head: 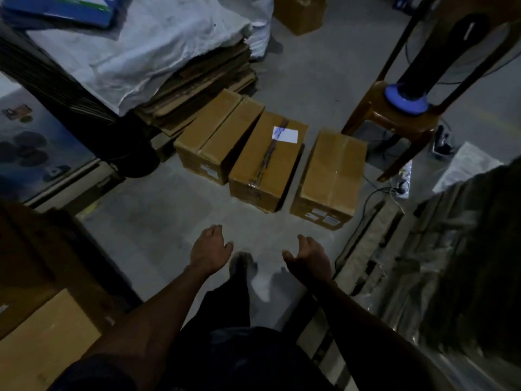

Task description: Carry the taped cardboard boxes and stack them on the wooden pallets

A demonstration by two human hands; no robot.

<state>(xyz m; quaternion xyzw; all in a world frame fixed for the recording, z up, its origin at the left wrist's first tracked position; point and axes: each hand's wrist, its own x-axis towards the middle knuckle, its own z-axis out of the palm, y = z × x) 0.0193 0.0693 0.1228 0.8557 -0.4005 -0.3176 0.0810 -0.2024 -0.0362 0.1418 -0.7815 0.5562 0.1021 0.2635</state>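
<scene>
Grey concrete floor (158,210). Upper left: a stack of flattened cardboard sheets (197,88) draped with a white woven sack (146,52); a blue-covered flat item (62,9) lies on top. Upper right: a brown plastic chair (394,117) with a blue-based object (407,101) on its seat. Black cable (375,193) trails beside the chair.

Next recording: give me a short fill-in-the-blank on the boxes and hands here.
1. ____ taped boxes stand in a row on the floor.
2. The white label lies on the ____ box of the row.
3. The left hand and right hand hold ____.

Missing: three; middle; nothing
</scene>
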